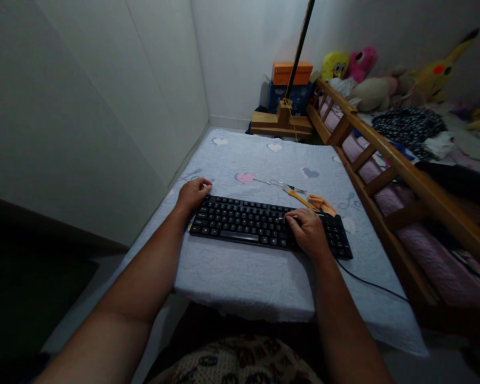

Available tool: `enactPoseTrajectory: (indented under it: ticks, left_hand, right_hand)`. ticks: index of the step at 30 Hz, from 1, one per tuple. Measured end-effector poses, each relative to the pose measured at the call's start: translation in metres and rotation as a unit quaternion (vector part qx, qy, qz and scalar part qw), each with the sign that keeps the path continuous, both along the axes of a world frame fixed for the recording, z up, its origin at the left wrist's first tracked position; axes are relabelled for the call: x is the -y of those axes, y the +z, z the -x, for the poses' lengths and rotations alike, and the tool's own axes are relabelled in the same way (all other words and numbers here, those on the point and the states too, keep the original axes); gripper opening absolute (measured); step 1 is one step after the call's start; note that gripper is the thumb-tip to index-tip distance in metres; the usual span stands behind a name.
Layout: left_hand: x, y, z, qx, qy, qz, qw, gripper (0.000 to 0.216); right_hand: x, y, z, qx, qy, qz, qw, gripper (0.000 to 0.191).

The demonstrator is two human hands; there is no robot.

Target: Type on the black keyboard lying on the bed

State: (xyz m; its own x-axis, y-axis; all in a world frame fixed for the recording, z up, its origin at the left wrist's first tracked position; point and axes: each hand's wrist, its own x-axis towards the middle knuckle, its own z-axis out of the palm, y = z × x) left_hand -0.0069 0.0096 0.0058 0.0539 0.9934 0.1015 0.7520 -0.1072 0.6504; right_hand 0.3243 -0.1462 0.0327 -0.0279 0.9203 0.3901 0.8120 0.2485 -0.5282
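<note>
A black keyboard (pixel 244 221) lies on a cloth-covered table (pixel 240 266), its cable running off to the right. At its far left corner, my left hand (pixel 194 193) has its fingers curled together against the keyboard's edge. Over the right part of the keys, my right hand (pixel 307 229) pinches a thin white-tipped stick that looks like a cotton swab (pixel 280 218), its tip at the keys. Behind the keyboard lie a brush (pixel 300 198) with a yellow-orange handle, a folded orange cloth (pixel 322 205), another thin white stick (pixel 262 181) and a slim metal tool (pixel 278 183).
A wooden bed rail (pixel 384 149) borders the table on the right, with plush toys (pixel 368 93) and clothes beyond. A pale wall panel (pixel 104 106) stands on the left. At the back are an orange box (pixel 292 73) and a wooden base (pixel 282 122) bearing a dark pole.
</note>
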Motion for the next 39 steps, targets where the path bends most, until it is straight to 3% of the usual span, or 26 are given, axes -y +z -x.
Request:
enactPoseTrajectory:
  ticks: [17, 39]
  left_hand:
    - [-0.0009, -0.0011, 0.0002, 0.003, -0.001, 0.000, 1.000, 0.033]
    - [0.0023, 0.0038, -0.0023, 0.004, -0.003, 0.000, 1.000, 0.033]
  right_hand:
    - [0.0000, -0.0004, -0.0049, 0.004, -0.031, -0.009, 0.999, 0.018]
    - [-0.0001, 0.0015, -0.0012, -0.001, -0.010, 0.008, 1.000, 0.019]
